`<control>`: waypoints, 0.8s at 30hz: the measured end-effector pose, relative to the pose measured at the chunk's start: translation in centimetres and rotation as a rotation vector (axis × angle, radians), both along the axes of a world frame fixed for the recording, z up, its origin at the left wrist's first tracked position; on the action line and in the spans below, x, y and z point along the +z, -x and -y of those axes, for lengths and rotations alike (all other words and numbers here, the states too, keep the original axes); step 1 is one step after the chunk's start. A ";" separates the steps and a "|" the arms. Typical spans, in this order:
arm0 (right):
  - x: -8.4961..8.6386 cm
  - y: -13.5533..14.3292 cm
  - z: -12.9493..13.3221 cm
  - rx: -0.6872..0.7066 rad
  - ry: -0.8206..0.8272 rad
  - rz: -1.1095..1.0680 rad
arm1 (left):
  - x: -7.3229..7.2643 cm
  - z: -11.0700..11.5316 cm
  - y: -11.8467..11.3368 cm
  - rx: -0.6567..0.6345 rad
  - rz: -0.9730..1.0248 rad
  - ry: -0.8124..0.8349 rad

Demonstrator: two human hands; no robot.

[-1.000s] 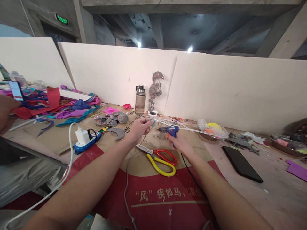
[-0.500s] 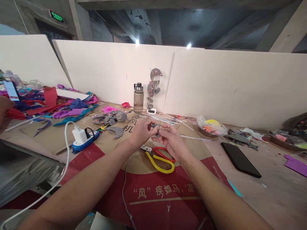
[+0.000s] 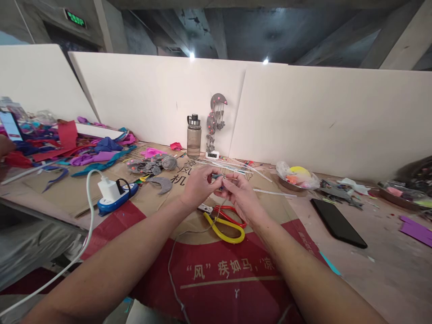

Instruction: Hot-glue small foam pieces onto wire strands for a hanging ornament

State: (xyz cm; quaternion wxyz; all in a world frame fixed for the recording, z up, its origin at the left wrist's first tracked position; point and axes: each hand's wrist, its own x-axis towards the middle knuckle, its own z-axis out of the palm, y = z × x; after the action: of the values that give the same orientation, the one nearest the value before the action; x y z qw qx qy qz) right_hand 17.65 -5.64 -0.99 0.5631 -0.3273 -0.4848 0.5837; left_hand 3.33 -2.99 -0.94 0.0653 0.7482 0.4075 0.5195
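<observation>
My left hand and my right hand meet above the cardboard, fingertips pinched together around a small grey piece, mostly hidden by the fingers. From between them a grey yarn hangs down, crosses the scissors and trails over the red printing toward me. Just below the hands lie scissors with one yellow and one red handle. To the left is a grey crescent moon of felt-like material, beside a grey yarn ball.
A water bottle and a grey moon hanging ornament stand by the white board. A blue power strip with a white charger is at left, a black phone at right. A bowl holds bagged bits.
The grey yarn now hangs from my fingers across the scissors, where before it lay further left. Both hands stay almost in place, with a slight shift of the fingers.
</observation>
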 end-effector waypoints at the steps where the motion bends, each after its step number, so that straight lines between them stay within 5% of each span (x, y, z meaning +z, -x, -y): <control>1: -0.1 0.0 -0.1 -0.014 -0.007 0.024 | 0.0 0.0 0.0 0.002 0.001 0.017; 11: -0.2 -1.1 -0.6 -0.403 -0.342 0.598 | -0.4 -0.6 -0.4 -0.140 0.162 0.318; 24: 0.2 -1.0 -0.4 -0.441 -0.378 0.720 | -0.3 -0.5 -0.3 -0.195 0.223 0.403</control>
State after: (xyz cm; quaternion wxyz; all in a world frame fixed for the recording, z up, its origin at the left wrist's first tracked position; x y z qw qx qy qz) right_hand 18.61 -5.24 -0.77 0.5195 -0.4962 -0.6661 0.2006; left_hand 3.63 -2.52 -1.27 0.3075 0.6937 0.4192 0.4985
